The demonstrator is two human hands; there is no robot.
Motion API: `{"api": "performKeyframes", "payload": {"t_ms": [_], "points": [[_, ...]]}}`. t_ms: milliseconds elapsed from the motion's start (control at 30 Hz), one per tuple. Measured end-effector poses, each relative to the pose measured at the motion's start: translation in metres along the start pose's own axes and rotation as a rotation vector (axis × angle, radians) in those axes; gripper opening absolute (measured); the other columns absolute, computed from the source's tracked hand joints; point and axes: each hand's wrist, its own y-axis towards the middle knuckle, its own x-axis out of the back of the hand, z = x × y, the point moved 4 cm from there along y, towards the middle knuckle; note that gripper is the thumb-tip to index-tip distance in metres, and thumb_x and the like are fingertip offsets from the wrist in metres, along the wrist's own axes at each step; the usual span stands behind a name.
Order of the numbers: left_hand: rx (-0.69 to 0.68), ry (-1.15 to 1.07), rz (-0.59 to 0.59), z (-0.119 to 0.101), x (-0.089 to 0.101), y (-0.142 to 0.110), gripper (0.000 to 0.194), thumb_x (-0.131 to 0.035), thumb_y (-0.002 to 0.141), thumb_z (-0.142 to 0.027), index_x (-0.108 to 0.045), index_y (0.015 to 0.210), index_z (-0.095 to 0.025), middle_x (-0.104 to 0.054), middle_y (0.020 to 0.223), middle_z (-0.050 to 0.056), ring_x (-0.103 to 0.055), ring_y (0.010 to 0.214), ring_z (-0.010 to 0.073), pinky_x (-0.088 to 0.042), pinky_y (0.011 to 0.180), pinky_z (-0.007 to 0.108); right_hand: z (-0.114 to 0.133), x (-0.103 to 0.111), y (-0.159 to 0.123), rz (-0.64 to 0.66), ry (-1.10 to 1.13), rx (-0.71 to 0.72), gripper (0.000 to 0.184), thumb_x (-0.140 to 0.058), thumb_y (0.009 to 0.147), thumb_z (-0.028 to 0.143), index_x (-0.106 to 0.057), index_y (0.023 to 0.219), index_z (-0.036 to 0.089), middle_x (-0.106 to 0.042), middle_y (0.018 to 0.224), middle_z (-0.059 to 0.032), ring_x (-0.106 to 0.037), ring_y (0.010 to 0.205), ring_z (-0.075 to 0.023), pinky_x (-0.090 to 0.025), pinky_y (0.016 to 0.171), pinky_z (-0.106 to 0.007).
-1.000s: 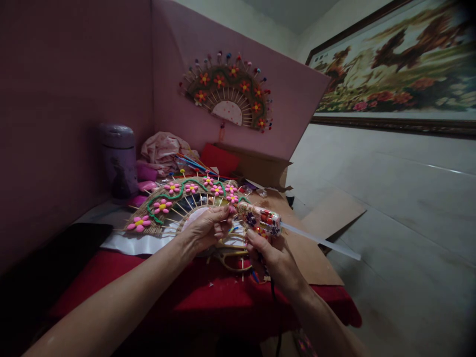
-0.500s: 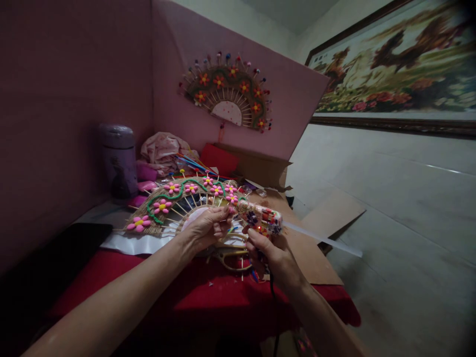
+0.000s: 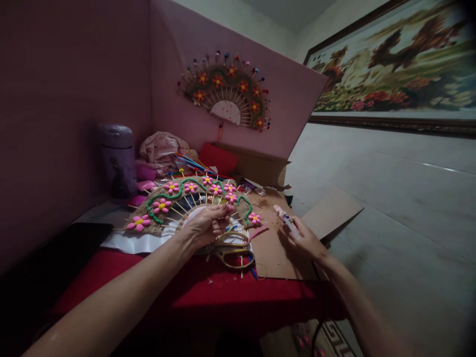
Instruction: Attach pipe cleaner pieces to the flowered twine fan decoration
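A half-round fan (image 3: 174,198) of wooden sticks and woven straw, with pink flowers and a green cord, lies on the red-covered table (image 3: 223,292). My left hand (image 3: 206,224) is closed in a pinch on the fan's inner part near its right side. My right hand (image 3: 303,237) is off to the right above the brown cardboard (image 3: 278,253). Its fingers are wrapped round a patterned glue gun (image 3: 283,216), which points away from the fan. Gold-handled scissors (image 3: 235,250) lie just below the left hand.
A finished fan (image 3: 226,91) hangs on the pink partition. A purple flask (image 3: 118,158), a pink cloth bundle (image 3: 163,148) and coloured sticks (image 3: 191,162) stand behind the work. A black object (image 3: 55,248) lies at the left. An open carton (image 3: 260,166) sits behind the cardboard.
My right hand has drawn the glue gun away from the fan's right edge and out to the right over the cardboard. The left hand has kept its pinch on the fan.
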Motion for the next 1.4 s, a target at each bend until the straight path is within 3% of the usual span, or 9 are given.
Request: {"api": "performKeyframes", "payload": {"t_ms": [100,233,400,500,633,767,1067,1200,1400], "points": [[-0.008,0.011,-0.01,0.0,0.001,0.001,0.014,-0.07,0.07,-0.019,-0.064,0.076,-0.008,-0.047,0.052,-0.001,-0.03,0.037,0.0008,-0.016,0.033,0.014,-0.027,-0.003,0.007,0.122,-0.115,-0.01,0.038,-0.052,0.076,0.038,-0.056,0.11,0.021,-0.066,0.096,-0.0048,-0.061,0.085,-0.0197,-0.047,0.072,-0.029],[-0.018,0.03,-0.037,-0.002,0.003,0.002,0.014,-0.07,0.071,-0.021,-0.064,0.075,-0.008,-0.051,0.054,0.001,-0.033,0.037,0.0013,-0.017,0.032,0.013,-0.05,-0.005,0.015,0.169,-0.145,-0.057,0.05,-0.059,0.067,0.033,-0.057,0.114,0.018,-0.065,0.105,-0.0071,-0.061,0.093,-0.023,-0.046,0.079,-0.031],[-0.031,0.035,-0.046,-0.004,0.003,0.0,0.012,-0.07,0.07,-0.017,-0.063,0.074,-0.009,-0.049,0.055,-0.001,-0.033,0.037,0.0006,-0.02,0.032,0.012,-0.05,-0.005,0.018,0.228,-0.243,0.011,0.045,-0.056,0.071,0.034,-0.062,0.112,0.016,-0.064,0.106,-0.0107,-0.059,0.096,-0.0242,-0.045,0.082,-0.034],[-0.025,0.021,-0.053,-0.005,0.002,0.0,0.012,-0.071,0.069,-0.017,-0.063,0.073,-0.009,-0.047,0.052,-0.002,-0.03,0.036,-0.0005,-0.019,0.032,0.012,-0.02,0.003,0.014,0.014,-0.423,0.079,0.039,-0.058,0.072,0.036,-0.065,0.107,0.018,-0.063,0.101,-0.0113,-0.057,0.096,-0.0256,-0.043,0.083,-0.038],[-0.111,0.049,-0.103,-0.015,0.004,0.0,0.019,-0.077,0.061,-0.02,-0.064,0.072,-0.009,-0.05,0.054,-0.001,-0.035,0.038,0.0009,-0.02,0.032,0.012,0.049,-0.006,0.003,-0.16,-0.231,0.284,0.025,-0.051,0.082,0.036,-0.066,0.094,0.019,-0.062,0.094,-0.0089,-0.056,0.093,-0.0222,-0.042,0.083,-0.035],[-0.305,0.177,-0.183,-0.047,0.005,-0.007,0.028,-0.082,0.054,-0.027,-0.064,0.067,-0.01,-0.051,0.052,-0.001,-0.04,0.041,0.0026,-0.025,0.034,0.012,0.106,-0.029,-0.003,-0.219,-0.039,0.367,0.016,-0.055,0.083,0.031,-0.067,0.084,0.021,-0.063,0.087,-0.0055,-0.056,0.085,-0.0193,-0.042,0.077,-0.032],[-0.809,0.63,-0.698,-0.157,0.025,-0.059,0.03,-0.081,0.049,-0.031,-0.068,0.067,-0.012,-0.059,0.053,0.0,-0.046,0.043,0.0065,-0.031,0.036,0.017,0.179,-0.091,0.023,-0.064,-0.133,0.46,0.017,-0.054,0.085,0.028,-0.067,0.08,0.021,-0.064,0.085,-0.0038,-0.052,0.087,-0.0179,-0.036,0.079,-0.031],[-0.807,0.852,-0.912,-0.173,0.04,-0.071,0.021,-0.078,0.053,-0.027,-0.067,0.064,-0.012,-0.064,0.058,0.003,-0.051,0.048,0.0105,-0.036,0.041,0.02,0.202,-0.128,0.032,0.111,-0.303,0.482,0.02,-0.048,0.084,0.025,-0.068,0.084,0.021,-0.066,0.087,-0.005,-0.054,0.089,-0.019,-0.036,0.077,-0.03],[-0.783,1.21,-1.116,-0.179,0.058,-0.076,0.008,-0.072,0.055,-0.021,-0.07,0.06,-0.015,-0.065,0.056,0.003,-0.056,0.055,0.0141,-0.037,0.051,0.023,0.214,-0.165,0.042,0.215,-0.425,0.418,0.028,-0.039,0.088,0.03,-0.065,0.093,0.02,-0.069,0.087,-0.0083,-0.064,0.079,-0.0202,-0.04,0.065,-0.028]]}}
